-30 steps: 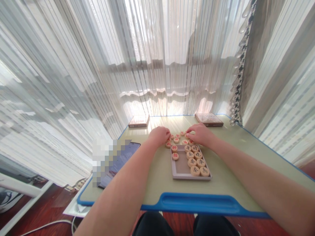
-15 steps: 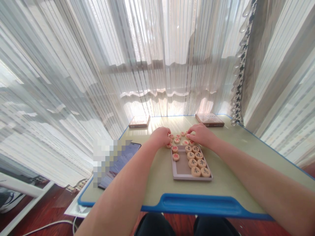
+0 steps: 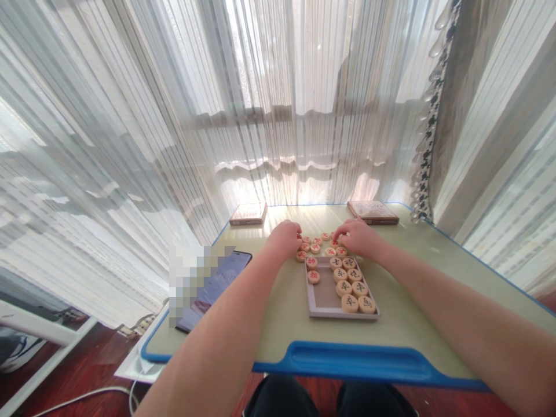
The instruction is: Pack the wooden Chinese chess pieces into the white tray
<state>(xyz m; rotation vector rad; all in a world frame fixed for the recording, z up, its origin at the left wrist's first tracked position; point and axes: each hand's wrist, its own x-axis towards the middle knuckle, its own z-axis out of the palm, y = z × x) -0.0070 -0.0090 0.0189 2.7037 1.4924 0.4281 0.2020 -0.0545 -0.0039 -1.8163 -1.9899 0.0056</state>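
Several round wooden chess pieces (image 3: 316, 248) with red characters lie loose on the green table top (image 3: 282, 307), just beyond a shallow grey tray (image 3: 324, 296). More pieces (image 3: 353, 286) sit in rows inside the tray, mostly along its right side. My left hand (image 3: 284, 239) rests curled at the left edge of the loose pieces, fingers closed over something I cannot make out. My right hand (image 3: 358, 237) is curled at the right edge, fingertips pinched on a loose piece.
A phone (image 3: 217, 281) lies at the table's left edge. Two flat boxes stand at the back, the left box (image 3: 248, 214) and the right box (image 3: 372, 212). Sheer curtains (image 3: 278, 116) hang close behind and on both sides. A blue rim with a groove (image 3: 356, 354) runs along the front.
Both hands have stayed over the loose pieces, shifting only slightly. The view has drifted a little, so everything sits a bit further right.
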